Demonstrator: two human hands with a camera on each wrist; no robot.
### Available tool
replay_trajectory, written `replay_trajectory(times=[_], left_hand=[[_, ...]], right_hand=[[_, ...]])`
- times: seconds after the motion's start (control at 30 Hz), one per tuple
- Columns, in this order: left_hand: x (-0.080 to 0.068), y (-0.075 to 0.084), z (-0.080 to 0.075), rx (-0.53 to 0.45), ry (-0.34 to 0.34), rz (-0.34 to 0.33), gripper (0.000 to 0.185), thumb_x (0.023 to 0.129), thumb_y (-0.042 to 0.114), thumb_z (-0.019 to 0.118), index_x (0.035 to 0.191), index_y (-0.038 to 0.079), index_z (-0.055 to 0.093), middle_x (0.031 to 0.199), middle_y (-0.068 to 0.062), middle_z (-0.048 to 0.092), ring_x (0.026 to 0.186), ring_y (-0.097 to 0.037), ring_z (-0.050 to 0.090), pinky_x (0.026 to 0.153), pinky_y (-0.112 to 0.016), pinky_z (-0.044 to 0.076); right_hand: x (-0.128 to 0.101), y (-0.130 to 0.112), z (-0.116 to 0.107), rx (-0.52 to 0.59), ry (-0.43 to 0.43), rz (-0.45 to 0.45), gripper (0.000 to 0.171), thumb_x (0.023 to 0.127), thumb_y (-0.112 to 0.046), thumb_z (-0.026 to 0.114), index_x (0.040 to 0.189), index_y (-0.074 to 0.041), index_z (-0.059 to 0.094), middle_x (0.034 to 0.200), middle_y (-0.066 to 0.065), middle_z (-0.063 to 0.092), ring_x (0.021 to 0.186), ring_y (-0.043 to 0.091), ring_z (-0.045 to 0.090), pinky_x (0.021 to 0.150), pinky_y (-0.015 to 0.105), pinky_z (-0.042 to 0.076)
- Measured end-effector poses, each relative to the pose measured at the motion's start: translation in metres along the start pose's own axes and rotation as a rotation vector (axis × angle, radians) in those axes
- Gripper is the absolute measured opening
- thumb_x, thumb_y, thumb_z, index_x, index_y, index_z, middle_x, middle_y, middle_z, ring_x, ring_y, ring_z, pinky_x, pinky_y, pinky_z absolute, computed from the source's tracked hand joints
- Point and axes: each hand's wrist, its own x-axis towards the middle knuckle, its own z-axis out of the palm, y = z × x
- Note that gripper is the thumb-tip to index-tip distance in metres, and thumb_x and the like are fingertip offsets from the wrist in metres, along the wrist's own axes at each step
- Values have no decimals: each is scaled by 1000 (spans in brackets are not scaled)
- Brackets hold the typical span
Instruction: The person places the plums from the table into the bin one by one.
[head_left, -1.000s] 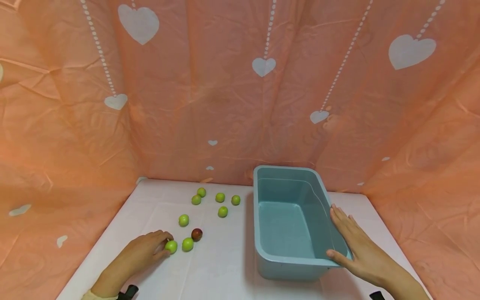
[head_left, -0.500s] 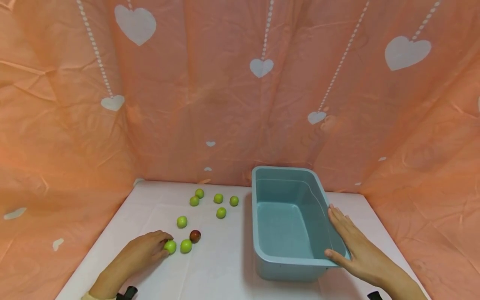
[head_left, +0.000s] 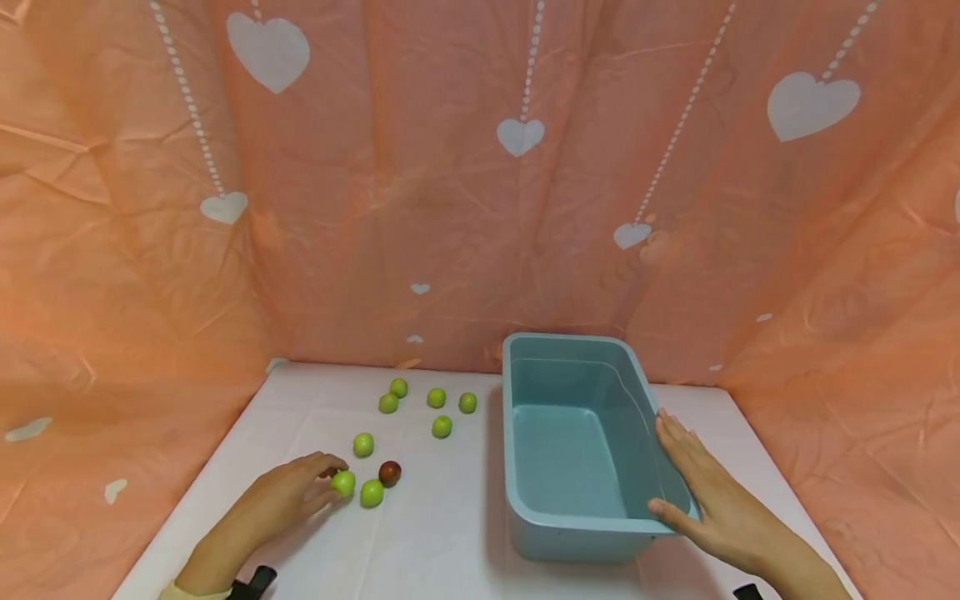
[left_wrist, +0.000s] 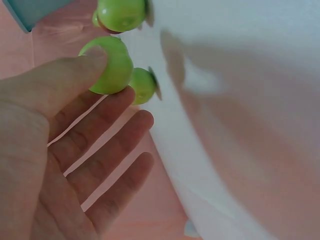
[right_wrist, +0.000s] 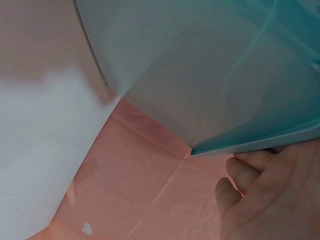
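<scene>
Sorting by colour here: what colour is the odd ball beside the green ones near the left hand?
Dark reddish-brown ball; clearest in the head view.

Fruit and tub count on the table

Seven green fruits [head_left: 442, 427] out there on the white table [head_left: 442, 542], one dark red fruit [head_left: 389, 473] among them, one blue tub [head_left: 577, 533] to the side, and two hands in play: left hand [head_left: 288, 496], right hand [head_left: 708, 500].
</scene>
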Motion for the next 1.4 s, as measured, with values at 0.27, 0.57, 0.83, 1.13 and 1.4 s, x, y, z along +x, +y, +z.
replay_trajectory(times=[0.27, 0.57, 0.83, 1.13, 1.4], left_hand=[[9, 11, -10, -16, 69, 70, 33, 95, 24, 85, 126, 22, 73, 107, 14, 71, 98, -15, 71, 82, -40, 60], [28, 25, -21, -24, 100, 152, 33, 95, 23, 85, 126, 25, 72, 108, 17, 70, 103, -12, 71, 86, -42, 61], [41, 37, -26, -27, 87, 184, 32, 96, 25, 84, 125, 26, 72, 108, 16, 69, 101, -14, 70, 85, -41, 60], [58, 49, -32, -45, 42, 188, 35, 97, 25, 84, 129, 26, 71, 113, 13, 71, 104, -14, 71, 87, -44, 61], [74, 63, -35, -36, 54, 240, 35, 98, 28, 82, 131, 24, 70, 119, 9, 72, 112, -15, 71, 93, -46, 60]], right_hand=[[0, -1, 0, -11, 4, -3, 105, 93, -35, 84, 170, -2, 21, 175, 23, 25, 162, 1, 0, 125, 12, -1], [1, 1, -1, -73, 18, -38, 105, 92, -39, 85, 168, 2, 25, 174, 22, 27, 163, 2, 1, 127, 15, -1], [1, 0, -2, -84, 21, -36, 104, 92, -39, 84, 168, 2, 27, 173, 23, 30, 163, 2, 2, 127, 14, -1], [2, -1, 1, -63, 24, -35, 103, 94, -39, 82, 168, 2, 25, 173, 24, 27, 164, 6, 3, 127, 14, 0], [2, -2, 2, -58, 25, -25, 104, 94, -40, 82, 169, 2, 23, 174, 24, 25, 163, 2, -1, 126, 14, -1]])
